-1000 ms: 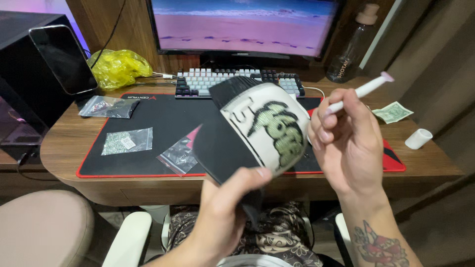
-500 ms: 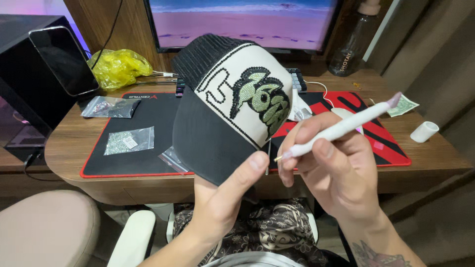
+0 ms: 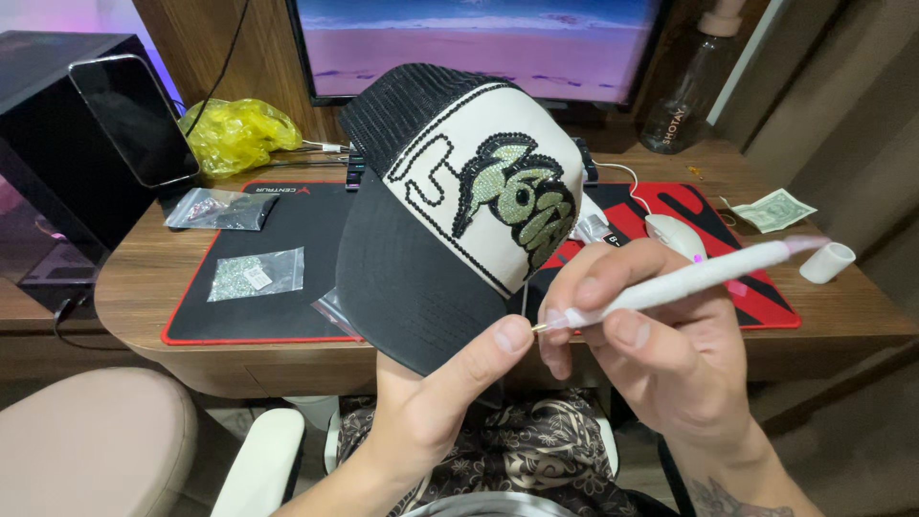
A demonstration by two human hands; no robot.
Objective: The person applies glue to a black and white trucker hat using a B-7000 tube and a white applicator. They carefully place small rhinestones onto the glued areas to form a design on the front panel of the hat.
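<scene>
The desk mat (image 3: 316, 244), black with a red border, is serving as the landmark here. Behind it a monitor (image 3: 479, 43) is glowing with a pink and blue scene, and off its back-left corner a crumpled yellow bag (image 3: 235, 134) is lying beside a dark phone (image 3: 134, 120) that is leaning upright.

Above the mat's front edge, the left hand (image 3: 431, 402) is holding up a black and cream cap (image 3: 450, 206), thumb pressing on the underside of the brim and fingers hidden behind it, so the grip is closed on the cap. The cap's front panel is tilting toward the camera, showing a green and black rhinestone design.

The right hand (image 3: 661, 354) is pinching a white applicator pen (image 3: 689, 280) between thumb and fingers, closed firmly around it, with the fine tip pointing left and sitting just beside the left thumb, below the design.

On the mat's left half, two small clear bags of stones (image 3: 254, 273) are lying flat; a white mouse (image 3: 675, 235) is resting on the red right part, and a banknote (image 3: 771, 209) is lying just past the mat's right edge.

Judging by this, placing a stone well is calling for a steady cap: bracing the pen hand against the left thumb, as it nearly is, should be keeping the tip from wandering.
</scene>
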